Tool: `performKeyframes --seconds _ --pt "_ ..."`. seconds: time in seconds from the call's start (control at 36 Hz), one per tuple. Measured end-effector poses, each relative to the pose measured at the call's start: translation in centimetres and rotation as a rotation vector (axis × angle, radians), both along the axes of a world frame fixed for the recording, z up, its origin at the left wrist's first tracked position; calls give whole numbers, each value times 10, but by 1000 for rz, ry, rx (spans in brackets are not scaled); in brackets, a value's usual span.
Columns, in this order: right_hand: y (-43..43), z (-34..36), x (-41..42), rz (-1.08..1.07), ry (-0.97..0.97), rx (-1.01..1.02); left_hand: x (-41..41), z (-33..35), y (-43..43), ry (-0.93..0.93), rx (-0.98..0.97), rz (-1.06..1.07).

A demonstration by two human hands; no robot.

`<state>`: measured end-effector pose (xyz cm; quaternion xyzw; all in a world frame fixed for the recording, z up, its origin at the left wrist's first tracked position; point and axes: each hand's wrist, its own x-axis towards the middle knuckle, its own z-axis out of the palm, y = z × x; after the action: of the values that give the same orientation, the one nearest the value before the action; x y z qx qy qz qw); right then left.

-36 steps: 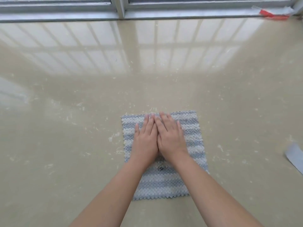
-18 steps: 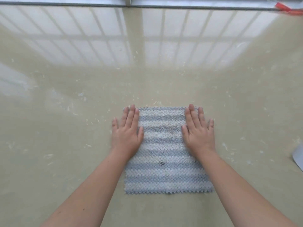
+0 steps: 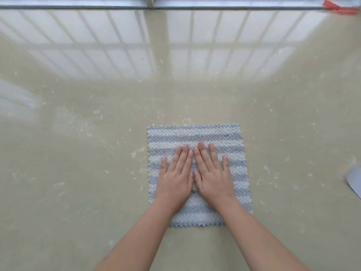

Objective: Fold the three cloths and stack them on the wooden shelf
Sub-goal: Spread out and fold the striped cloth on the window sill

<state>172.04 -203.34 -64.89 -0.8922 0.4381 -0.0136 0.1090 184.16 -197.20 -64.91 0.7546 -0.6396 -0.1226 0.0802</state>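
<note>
The striped cloth (image 3: 195, 133) is pressed flat under the left hand (image 3: 175, 180) and right hand (image 3: 213, 178), fingers (image 3: 203, 153) held straight, presumably for smoothing before folding.

Nubbly striped terry cloth (image 3: 197, 137) on glossy, scuffed beige floor (image 3: 78, 153); metal window frame (image 3: 78, 6).

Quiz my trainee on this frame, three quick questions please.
1. True or false: the left hand and right hand both lie flat on the cloth.
2. The cloth is: A) lying flat on the floor; B) on a shelf; C) rolled up.
3. Fill in: the cloth's pattern is ___.
Key: 1 true; 2 A; 3 stripes.
</note>
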Motion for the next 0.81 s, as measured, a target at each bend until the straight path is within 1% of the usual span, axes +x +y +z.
performKeyframes --seconds 0.06,0.11,0.22,0.31,0.39,0.5,0.61,0.69,0.81 --pt "-5 -1 -10 28 0 -30 6 0 1 -23 3 -18" --pt "-12 1 -22 -3 -1 -36 14 0 4 -49 -8 -15" --pt "-19 2 -52 -114 30 0 31 0 16 -85 7 111" --pt "-21 5 -65 -133 68 4 39 3 26 -105 6 153" --pt "-22 7 -66 -137 85 -38 42 5 32 -127 -6 166" --pt "-4 20 -49 -148 32 -70 26 10 37 -130 -94 90" --pt "24 20 -21 -40 -35 -89 -8 11 35 -63 -193 21" --pt "42 7 -10 -34 -45 -93 -24 1 41 -55 -184 22" --pt "48 -4 -16 0 -48 -67 -24 -6 51 -60 -105 13"
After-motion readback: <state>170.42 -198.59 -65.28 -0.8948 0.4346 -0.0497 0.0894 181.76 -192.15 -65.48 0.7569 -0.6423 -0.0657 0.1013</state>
